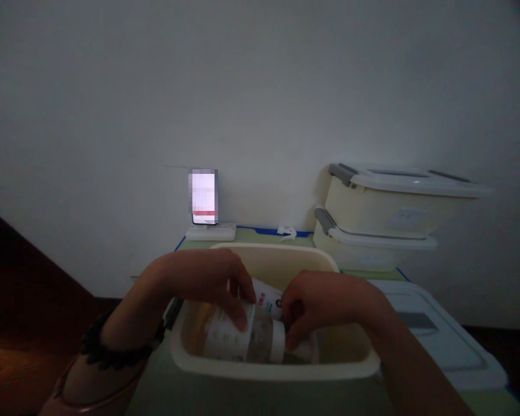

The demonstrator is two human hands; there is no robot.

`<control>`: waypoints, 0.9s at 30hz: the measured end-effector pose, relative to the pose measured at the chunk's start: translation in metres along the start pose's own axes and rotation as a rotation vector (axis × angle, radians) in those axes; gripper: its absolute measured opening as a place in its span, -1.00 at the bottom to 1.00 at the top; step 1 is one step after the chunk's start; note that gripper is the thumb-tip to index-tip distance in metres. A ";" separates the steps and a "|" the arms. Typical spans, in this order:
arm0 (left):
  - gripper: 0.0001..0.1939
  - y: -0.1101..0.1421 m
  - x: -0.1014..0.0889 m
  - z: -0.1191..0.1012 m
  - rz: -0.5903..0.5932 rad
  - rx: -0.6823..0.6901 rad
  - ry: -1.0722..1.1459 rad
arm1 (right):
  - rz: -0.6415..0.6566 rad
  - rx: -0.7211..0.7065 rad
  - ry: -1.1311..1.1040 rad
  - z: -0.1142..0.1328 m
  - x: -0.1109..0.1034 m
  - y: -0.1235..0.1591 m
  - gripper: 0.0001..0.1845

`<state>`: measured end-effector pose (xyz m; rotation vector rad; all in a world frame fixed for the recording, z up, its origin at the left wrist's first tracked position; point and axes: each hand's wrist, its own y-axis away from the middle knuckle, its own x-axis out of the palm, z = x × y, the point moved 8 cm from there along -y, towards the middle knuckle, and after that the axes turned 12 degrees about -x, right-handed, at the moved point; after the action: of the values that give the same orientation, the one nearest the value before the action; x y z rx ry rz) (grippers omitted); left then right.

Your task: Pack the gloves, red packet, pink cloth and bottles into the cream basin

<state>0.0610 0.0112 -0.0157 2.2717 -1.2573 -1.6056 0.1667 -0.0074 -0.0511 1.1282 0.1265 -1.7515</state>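
Note:
Inside the cream plastic bin [268, 371], a clear bottle [229, 338] with a pale label and a white cap lies on its side. My left hand [216, 283] reaches over the bin's left side, thumb and bent fingers closed on the bottle. Next to the bottle's cap, my right hand [316, 303] is closed with its fingertips pinched, and what they hold is unclear. Between the hands sits a white printed package [266, 297], partly covered by the bottle. A pale see-through item [307, 349] shows dimly under my right fingers.
Behind the bin a lit phone [204, 196] stands on a white stand [211, 233]. A small white object [287, 232] lies by the wall. At right are two stacked lidded boxes [381, 211] and a loose lid [450, 341] on the green table [156, 381].

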 end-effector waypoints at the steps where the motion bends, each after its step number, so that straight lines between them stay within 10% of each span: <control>1: -0.67 0.001 -0.001 0.003 0.007 -0.002 0.023 | 0.007 -0.020 -0.009 0.000 0.001 -0.001 -0.67; 8: -0.73 0.006 -0.012 0.016 -0.033 -0.008 0.034 | 0.016 -0.049 -0.054 -0.004 0.001 -0.002 -0.67; 18: -0.76 -0.009 -0.054 0.022 -0.596 0.114 -0.055 | -0.140 -0.063 0.027 0.021 -0.019 0.014 -0.56; 27: -0.63 -0.033 -0.037 0.030 -0.417 0.201 0.064 | -0.141 -0.173 0.241 0.058 -0.018 -0.013 -0.45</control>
<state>0.0517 0.0681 -0.0179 2.8379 -1.0188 -1.5604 0.1214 -0.0211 -0.0106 1.2222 0.5058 -1.6846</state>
